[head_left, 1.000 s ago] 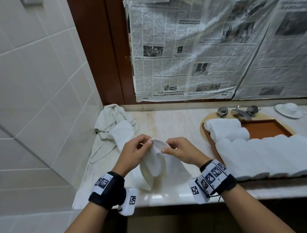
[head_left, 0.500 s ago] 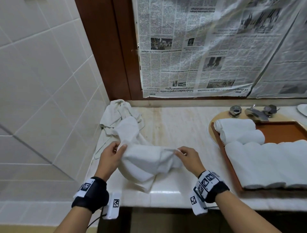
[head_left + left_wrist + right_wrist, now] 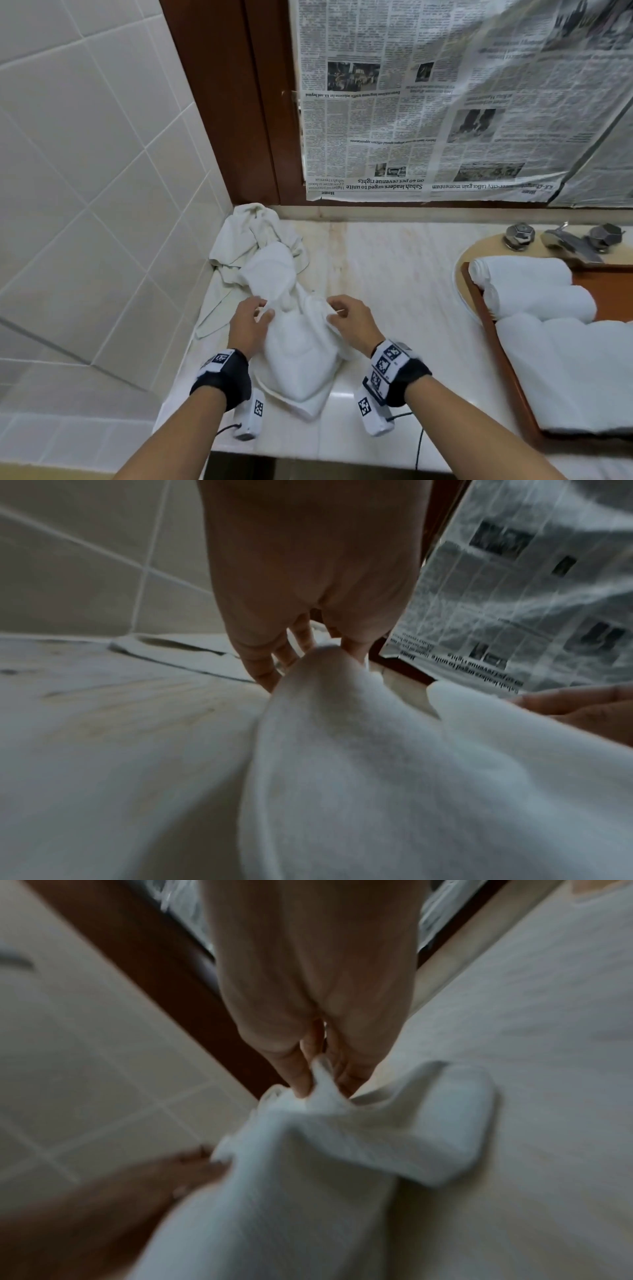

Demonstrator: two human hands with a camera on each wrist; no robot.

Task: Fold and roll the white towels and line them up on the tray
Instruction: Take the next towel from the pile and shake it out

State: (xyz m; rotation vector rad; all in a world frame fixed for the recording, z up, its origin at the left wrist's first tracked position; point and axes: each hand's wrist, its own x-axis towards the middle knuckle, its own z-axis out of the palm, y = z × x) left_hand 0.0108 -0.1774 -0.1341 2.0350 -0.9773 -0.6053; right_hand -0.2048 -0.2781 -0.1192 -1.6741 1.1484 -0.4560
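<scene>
- Near the counter's (image 3: pixel 394 274) left front edge, our left hand (image 3: pixel 248 325) and right hand (image 3: pixel 352 320) each pinch the bunched towel (image 3: pixel 301 356).
- Risk, we judge: uneven corners could skew the fold, dragging the pile (image 3: pixel 253 236) behind it.
- Half a second earlier we held the towel stretched wide; now our hands have closed together.
</scene>
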